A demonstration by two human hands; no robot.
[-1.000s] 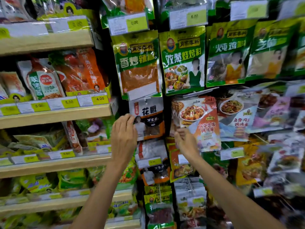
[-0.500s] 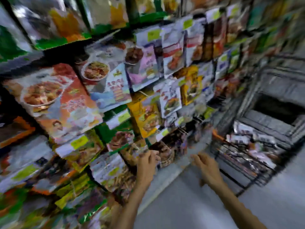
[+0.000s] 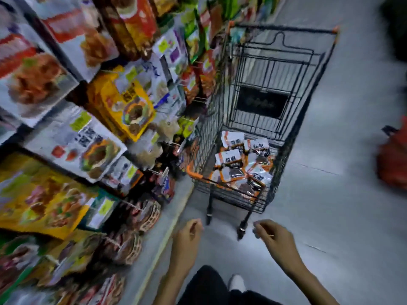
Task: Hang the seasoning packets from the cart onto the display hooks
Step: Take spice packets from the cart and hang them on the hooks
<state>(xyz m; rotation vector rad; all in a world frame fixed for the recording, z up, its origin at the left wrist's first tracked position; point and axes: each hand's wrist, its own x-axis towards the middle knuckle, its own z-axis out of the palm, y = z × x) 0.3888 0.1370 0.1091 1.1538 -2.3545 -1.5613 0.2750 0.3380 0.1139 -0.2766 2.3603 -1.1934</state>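
A black wire shopping cart with orange corner bumpers stands on the grey floor ahead, close against the display. Several white-and-orange seasoning packets lie piled in its basket. The display wall on the left is covered with hanging packets on hooks, blurred by motion. My left hand and my right hand hang low in front of me, short of the cart. Both have loosely curled fingers and hold nothing.
A red bag or basket sits on the floor at the right edge. Grey floor stretches to the right of the cart. My dark trouser leg and white shoe show at the bottom.
My view has swung from the hooks down and right to the cart. Both hands have left the hanging packets and dropped low, holding nothing.
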